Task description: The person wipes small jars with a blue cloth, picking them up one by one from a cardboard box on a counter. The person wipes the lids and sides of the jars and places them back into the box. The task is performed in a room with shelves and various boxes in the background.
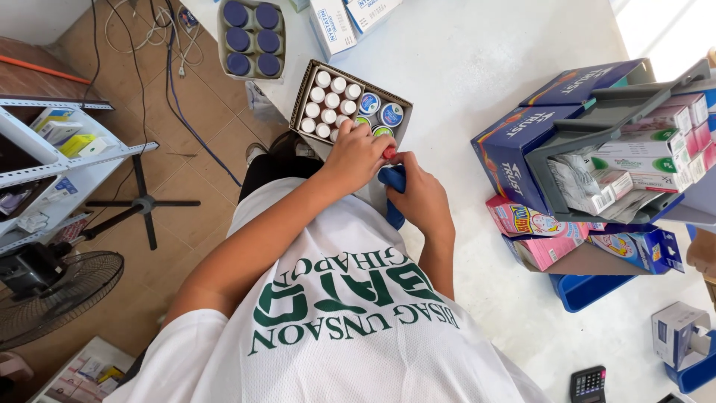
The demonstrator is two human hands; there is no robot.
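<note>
Bright daylight, glaring white beyond the grey tray [597, 119]; sharp throughout, slightly bowed edges, soft shadows beneath it.

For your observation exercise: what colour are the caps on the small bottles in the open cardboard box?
White caps, clearest in the head view.

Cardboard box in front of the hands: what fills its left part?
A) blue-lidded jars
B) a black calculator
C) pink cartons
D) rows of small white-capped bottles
D: in the cardboard box the left part holds rows of small white-capped bottles, with a few larger round containers at the right; the left hand rests at its near edge, beside the right hand on a blue tool.
</note>
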